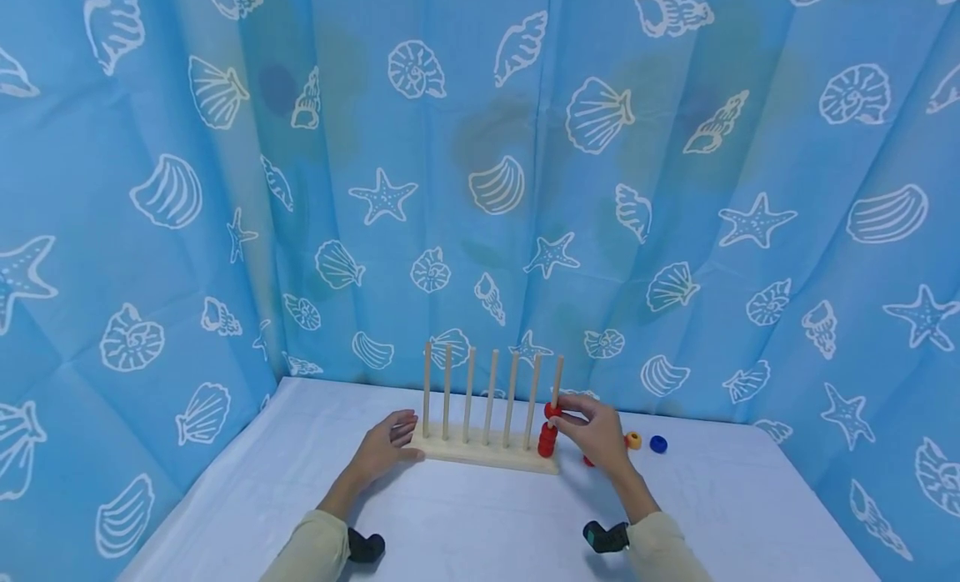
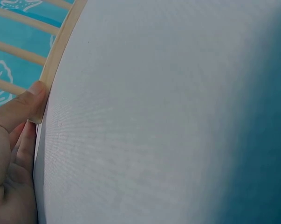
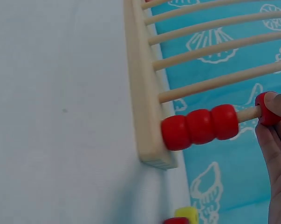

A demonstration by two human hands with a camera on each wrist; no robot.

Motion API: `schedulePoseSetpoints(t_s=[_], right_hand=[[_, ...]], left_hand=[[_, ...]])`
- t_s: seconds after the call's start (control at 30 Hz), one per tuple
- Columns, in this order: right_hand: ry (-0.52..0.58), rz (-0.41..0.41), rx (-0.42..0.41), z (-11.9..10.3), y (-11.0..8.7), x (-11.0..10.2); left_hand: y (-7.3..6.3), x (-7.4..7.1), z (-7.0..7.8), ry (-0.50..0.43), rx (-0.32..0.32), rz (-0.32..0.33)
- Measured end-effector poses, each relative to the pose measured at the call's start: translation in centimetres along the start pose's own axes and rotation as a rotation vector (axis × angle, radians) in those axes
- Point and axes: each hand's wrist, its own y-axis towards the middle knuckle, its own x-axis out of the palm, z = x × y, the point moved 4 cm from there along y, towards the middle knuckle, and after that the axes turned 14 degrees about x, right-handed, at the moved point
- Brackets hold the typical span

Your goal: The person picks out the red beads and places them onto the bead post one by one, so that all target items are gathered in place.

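A pale wooden peg rack (image 1: 487,456), with several upright pegs along its base, stands on the white-covered table. My left hand (image 1: 381,450) holds the left end of the base, its thumb (image 2: 35,93) on the edge and its other fingers around the end. On the rightmost peg sit three stacked red beads (image 3: 200,127), down against the base. Above them, my right hand (image 1: 597,434) pinches another red bead (image 3: 267,111) between thumb and fingers. That bead is around the upper part of the peg, with bare wood showing between it and the stack.
Right of the rack, partly behind my right hand, lie a loose red bead (image 1: 588,461), a yellow bead (image 1: 633,440) and a blue bead (image 1: 658,444). A blue curtain (image 1: 480,232) with white shell prints hangs behind and beside the table.
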Motion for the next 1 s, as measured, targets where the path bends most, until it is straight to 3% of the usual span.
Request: schedulePoseSetpoints(t_s=[0.23,0.5,1.0], right_hand=[[-0.031,0.022,0.057,1.0,-0.1,0.5],[-0.026,0.024,0.046,1.1,-0.4,0.8],[-0.008,0.039,0.014,1.9,-0.4,0.9]], left_hand=[[0.0,0.0,0.0,-0.01,-0.004,0.004],[0.0,0.0,0.0,0.011,-0.002,0.005],[0.1,0.0,-0.3,-0.037,0.015,0.003]])
